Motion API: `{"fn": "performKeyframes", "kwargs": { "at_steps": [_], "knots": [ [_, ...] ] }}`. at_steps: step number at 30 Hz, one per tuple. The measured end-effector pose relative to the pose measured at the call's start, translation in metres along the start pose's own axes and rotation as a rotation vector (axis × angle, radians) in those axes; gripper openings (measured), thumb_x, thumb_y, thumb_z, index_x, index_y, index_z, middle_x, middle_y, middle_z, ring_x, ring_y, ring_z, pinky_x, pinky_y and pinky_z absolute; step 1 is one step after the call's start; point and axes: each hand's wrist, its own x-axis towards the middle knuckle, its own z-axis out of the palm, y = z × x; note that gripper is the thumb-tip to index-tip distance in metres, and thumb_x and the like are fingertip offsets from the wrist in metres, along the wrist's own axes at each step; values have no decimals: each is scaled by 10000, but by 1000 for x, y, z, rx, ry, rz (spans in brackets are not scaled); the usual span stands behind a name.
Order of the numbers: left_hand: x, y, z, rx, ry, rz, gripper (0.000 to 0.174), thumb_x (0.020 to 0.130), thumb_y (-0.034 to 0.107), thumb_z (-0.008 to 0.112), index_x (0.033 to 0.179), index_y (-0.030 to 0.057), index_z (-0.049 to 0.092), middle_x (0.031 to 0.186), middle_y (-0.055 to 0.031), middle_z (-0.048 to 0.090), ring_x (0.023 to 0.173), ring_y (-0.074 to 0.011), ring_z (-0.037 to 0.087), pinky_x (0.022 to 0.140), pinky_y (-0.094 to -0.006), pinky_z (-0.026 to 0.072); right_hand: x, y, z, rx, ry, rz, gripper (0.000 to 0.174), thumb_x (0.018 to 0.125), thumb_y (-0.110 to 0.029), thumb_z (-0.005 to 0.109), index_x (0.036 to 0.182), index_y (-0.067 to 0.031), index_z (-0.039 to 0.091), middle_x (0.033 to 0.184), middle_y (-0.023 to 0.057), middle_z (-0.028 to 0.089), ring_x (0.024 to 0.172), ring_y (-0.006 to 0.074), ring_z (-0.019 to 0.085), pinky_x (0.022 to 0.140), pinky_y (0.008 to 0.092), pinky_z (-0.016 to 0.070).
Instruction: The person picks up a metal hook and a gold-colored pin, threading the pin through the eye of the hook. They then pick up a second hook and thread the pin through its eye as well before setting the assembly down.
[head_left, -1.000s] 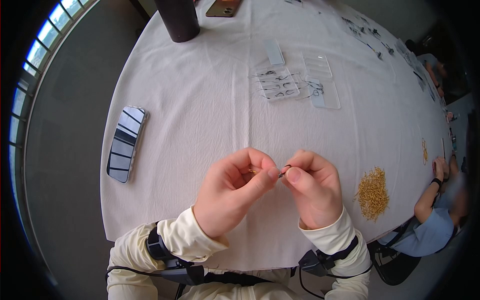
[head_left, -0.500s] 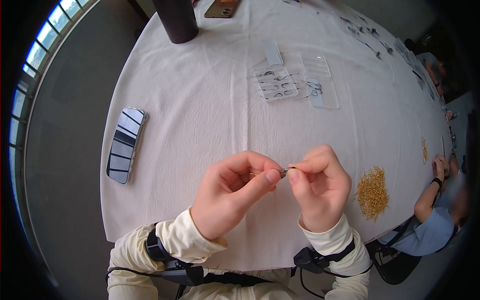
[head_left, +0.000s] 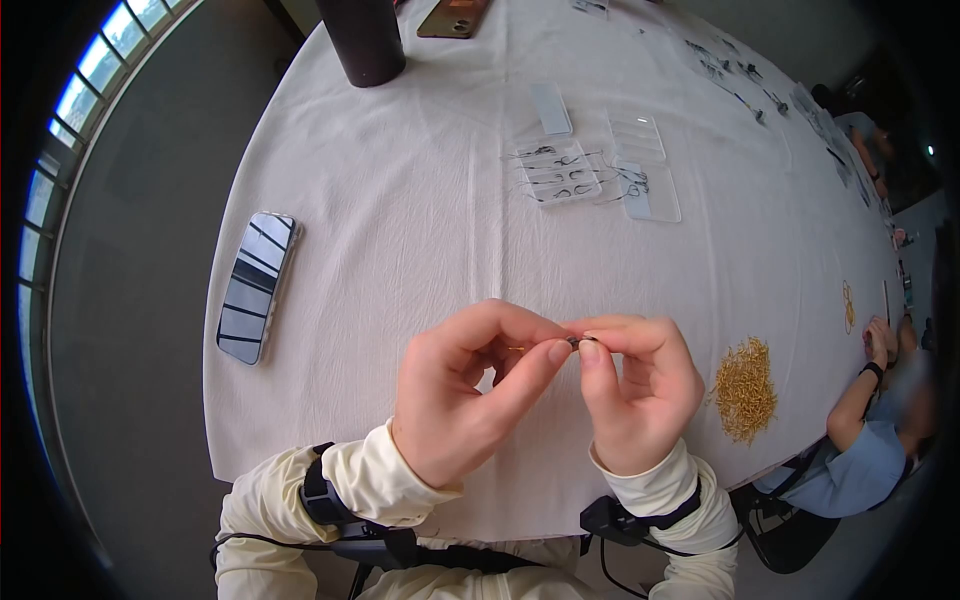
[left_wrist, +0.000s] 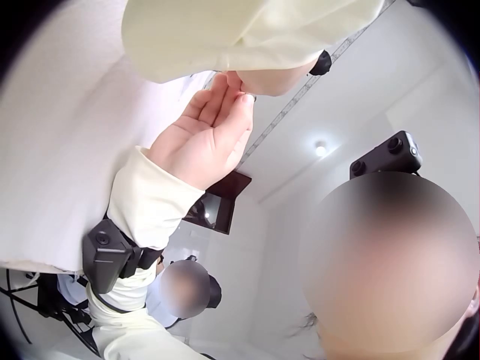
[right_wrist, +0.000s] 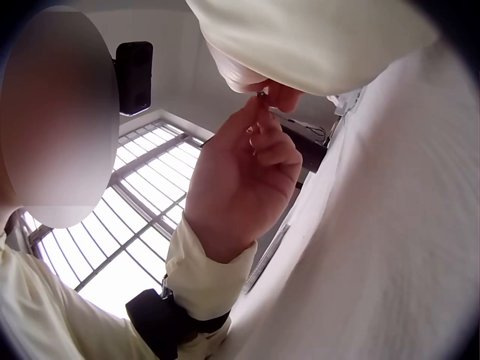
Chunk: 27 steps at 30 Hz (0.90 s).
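In the head view both hands meet above the near part of the table. My left hand [head_left: 455,390] pinches a small dark piece [head_left: 574,343] between thumb and forefinger. A thin gold-coloured bit [head_left: 516,349] shows behind those fingers. My right hand [head_left: 640,390] pinches the dark piece's other side, thumb and forefinger right beside the left fingertips. Most of the piece is hidden by the fingers, and I cannot tell its kind. Beyond the hands lies a clear compartment box [head_left: 558,176] with several dark hooks on lines. To the right is a pile of tiny gold-coloured pieces [head_left: 744,390].
A phone [head_left: 258,288] lies at the left, a dark cup [head_left: 362,45] and another phone [head_left: 450,17] at the far edge. A clear lid [head_left: 655,195] and a pale card [head_left: 551,108] flank the box. Another person's arm [head_left: 860,395] rests at the table's right side.
The right hand first shifted a little to the right, and its fingers then came up close against the left fingertips. Both hands keep pinching the small dark piece.
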Motion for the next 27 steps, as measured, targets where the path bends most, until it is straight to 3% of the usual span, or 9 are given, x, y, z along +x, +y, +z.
{"fn": "performKeyframes", "kwargs": {
  "at_steps": [4, 6, 9, 15, 20, 27],
  "knots": [
    [1, 1, -2, 5, -2, 4, 78, 916, 37, 663, 968, -19, 671, 830, -8, 669, 697, -24, 521, 625, -193, 418, 0, -1, 1, -28, 21, -1, 114, 860, 58, 651, 942, 12, 587, 928, 143, 719, 827, 182, 699, 764, 294, 560],
    [1, 3, -5, 33, -23, -35, 62, 930, -16, 625, 982, -47, 639, 971, -113, 701, 917, -130, 648, 812, -266, 516, 0, -1, 1, -22, 31, 17, 117, 858, 59, 654, 945, 14, 590, 926, 144, 719, 816, 180, 699, 762, 293, 561],
    [2, 2, -6, 63, -37, 6, 64, 932, -17, 620, 983, -53, 634, 975, -127, 703, 939, -158, 663, 837, -288, 523, 0, 0, 0, 18, 24, 59, 120, 864, 57, 653, 961, 26, 591, 924, 141, 717, 815, 172, 695, 763, 289, 560],
    [3, 1, -5, 90, -32, 21, 73, 935, -24, 609, 990, -69, 624, 974, -140, 702, 921, -183, 680, 845, -306, 548, -1, -3, -1, 75, -33, 187, 93, 910, 15, 633, 988, 41, 588, 927, 115, 703, 852, 145, 682, 782, 283, 552],
    [5, -2, -5, 20, -11, 1, 77, 937, -29, 602, 995, -75, 623, 972, -146, 700, 917, -192, 682, 853, -323, 563, 1, -4, 1, 310, -21, 353, 119, 941, -51, 637, 1006, 33, 585, 929, 95, 693, 841, 131, 669, 766, 260, 541],
    [4, -3, -2, 48, -35, -4, 77, 932, -25, 615, 991, -70, 636, 954, -129, 702, 911, -170, 676, 839, -301, 556, 1, -3, 0, 319, -16, 382, 93, 934, -23, 628, 995, 28, 581, 907, 90, 685, 839, 125, 665, 760, 259, 542]
  ]
}}
